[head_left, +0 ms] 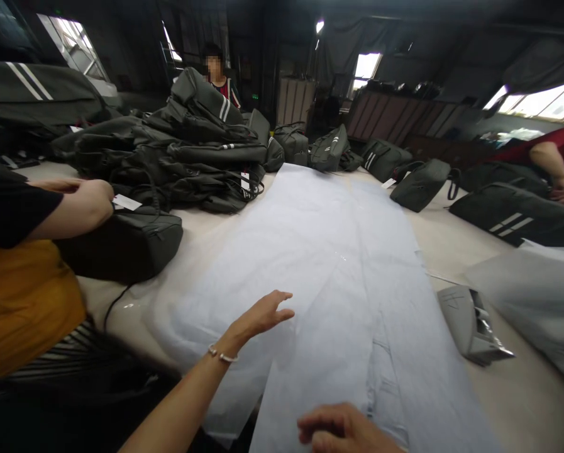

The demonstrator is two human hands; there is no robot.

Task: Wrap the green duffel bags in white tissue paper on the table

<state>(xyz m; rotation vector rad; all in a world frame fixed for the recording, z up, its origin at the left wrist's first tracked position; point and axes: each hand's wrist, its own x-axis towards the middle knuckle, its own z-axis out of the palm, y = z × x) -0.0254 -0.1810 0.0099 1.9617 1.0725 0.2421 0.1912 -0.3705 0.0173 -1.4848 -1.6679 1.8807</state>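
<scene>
Thin white plastic sheets lie overlapped along the table in front of me. My left hand hovers over or rests on their left part; contact cannot be made out. Its thumb and fingers are apart, with nothing between them, and a bracelet circles the wrist. At the bottom edge, my right hand is above the near end of the sheets. Its fingers are loosely curled, the thumb stands off from them, and no object shows in it. A clear, wrinkled strip runs down the sheets beside this hand.
Dark bags are heaped at the back left; more bags stand at the back right. A co-worker's arm reaches over a bag on the left. A grey open box and white plastic lie right.
</scene>
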